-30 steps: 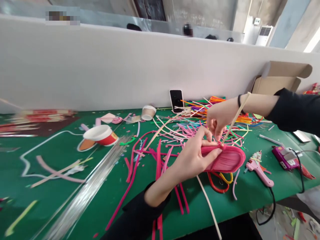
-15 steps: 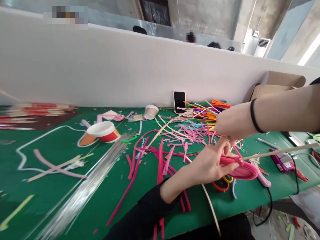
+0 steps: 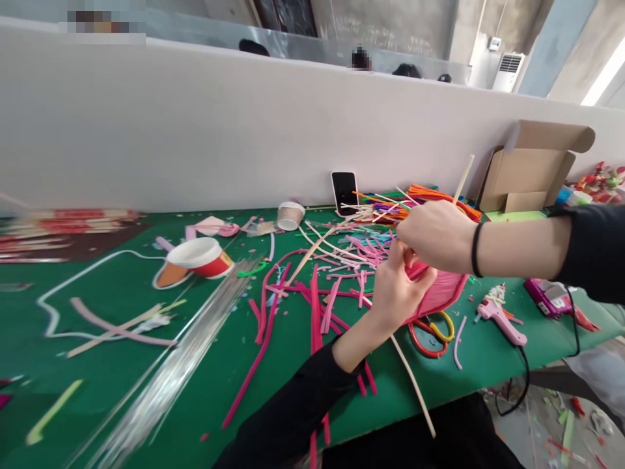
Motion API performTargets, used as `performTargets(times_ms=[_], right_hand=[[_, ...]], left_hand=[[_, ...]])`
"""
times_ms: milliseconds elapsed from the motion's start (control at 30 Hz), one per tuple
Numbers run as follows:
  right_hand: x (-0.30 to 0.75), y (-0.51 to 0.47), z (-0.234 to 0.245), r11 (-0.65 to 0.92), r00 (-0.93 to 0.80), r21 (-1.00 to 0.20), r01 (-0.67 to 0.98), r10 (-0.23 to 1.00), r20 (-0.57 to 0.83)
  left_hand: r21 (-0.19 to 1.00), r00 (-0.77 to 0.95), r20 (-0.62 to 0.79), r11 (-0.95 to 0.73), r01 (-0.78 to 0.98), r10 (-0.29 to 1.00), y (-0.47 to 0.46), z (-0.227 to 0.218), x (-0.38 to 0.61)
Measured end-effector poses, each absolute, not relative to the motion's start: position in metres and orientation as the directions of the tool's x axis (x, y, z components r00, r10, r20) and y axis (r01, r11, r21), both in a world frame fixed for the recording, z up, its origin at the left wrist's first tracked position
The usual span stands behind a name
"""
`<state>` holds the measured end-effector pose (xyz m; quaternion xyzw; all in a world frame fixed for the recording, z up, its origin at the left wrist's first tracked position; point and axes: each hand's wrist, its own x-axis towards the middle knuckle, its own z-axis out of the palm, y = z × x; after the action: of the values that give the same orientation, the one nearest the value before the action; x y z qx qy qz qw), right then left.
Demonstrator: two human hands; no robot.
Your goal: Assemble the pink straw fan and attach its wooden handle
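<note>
On the flat green tabletop [image 3: 200, 391], a long bundle of thin silvery wires [image 3: 168, 381] lies at left, with a round red-and-white paper cup [image 3: 212, 266] just behind it and long, narrow deep-pink fuzzy strips [image 3: 316, 312] to its right. At centre right, the flat pink fuzzy panel [image 3: 444, 293] sits in the left hand [image 3: 396, 293], above red-and-yellow looped scissors [image 3: 430, 354] and left of a pink plastic glue gun [image 3: 505, 322]. Behind, before the long white partition [image 3: 244, 143], stand a black-screened rectangular phone [image 3: 344, 190] and, farther right, an open brown cardboard box [image 3: 532, 170].
</note>
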<state>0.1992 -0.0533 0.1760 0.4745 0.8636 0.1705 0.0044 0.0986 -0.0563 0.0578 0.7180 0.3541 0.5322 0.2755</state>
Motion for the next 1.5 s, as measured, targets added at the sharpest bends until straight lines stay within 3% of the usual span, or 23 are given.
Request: performTargets(times_ms=[133, 233, 367, 467, 633, 967, 1300, 1400, 1500], right_hand=[[0.207, -0.070, 0.166, 0.499, -0.565, 0.343, 0.796, 0.815, 0.127], [0.219, -0.081, 0.151, 0.556, -0.656, 0.388, 0.735, 0.727, 0.200], [0.236, -0.088, 0.134, 0.606, -0.725, 0.398, 0.689, 0.576, 0.378], [0.244, -0.093, 0.129, 0.579, -0.694, 0.389, 0.716, 0.534, 0.482], [0.260, -0.106, 0.116, 0.538, -0.653, 0.396, 0.744, 0.456, 0.605], [0.281, -0.105, 0.099, 0.623, -0.742, 0.430, 0.654, 0.416, 0.525], [0.278, -0.108, 0.108, 0.598, -0.814, 0.562, 0.571, 0.328, 0.479], [0.278, -0.109, 0.107, 0.606, -0.775, 0.500, 0.619, 0.368, 0.513], [0.278, -0.109, 0.106, 0.675, -0.714, 0.333, 0.659, 0.420, 0.561]], left_hand=[[0.851, 0.165, 0.502, -0.519, 0.084, 0.849, -0.052, 0.053, 0.101], [0.885, 0.192, 0.457, -0.465, -0.002, 0.869, -0.049, 0.052, 0.100], [0.876, 0.304, 0.447, -0.481, 0.044, 0.841, -0.046, 0.057, 0.094], [0.856, 0.378, 0.470, -0.516, 0.024, 0.798, -0.045, 0.060, 0.092], [0.853, 0.328, 0.458, -0.513, 0.100, 0.826, -0.044, 0.063, 0.090], [0.856, 0.476, 0.398, -0.504, 0.114, 0.784, -0.037, 0.075, 0.079], [0.867, 0.504, 0.397, -0.493, 0.068, 0.767, -0.036, 0.074, 0.084], [0.843, 0.488, 0.411, -0.525, 0.119, 0.770, -0.038, 0.075, 0.084], [0.810, 0.469, 0.431, -0.560, 0.174, 0.771, -0.039, 0.077, 0.080]])
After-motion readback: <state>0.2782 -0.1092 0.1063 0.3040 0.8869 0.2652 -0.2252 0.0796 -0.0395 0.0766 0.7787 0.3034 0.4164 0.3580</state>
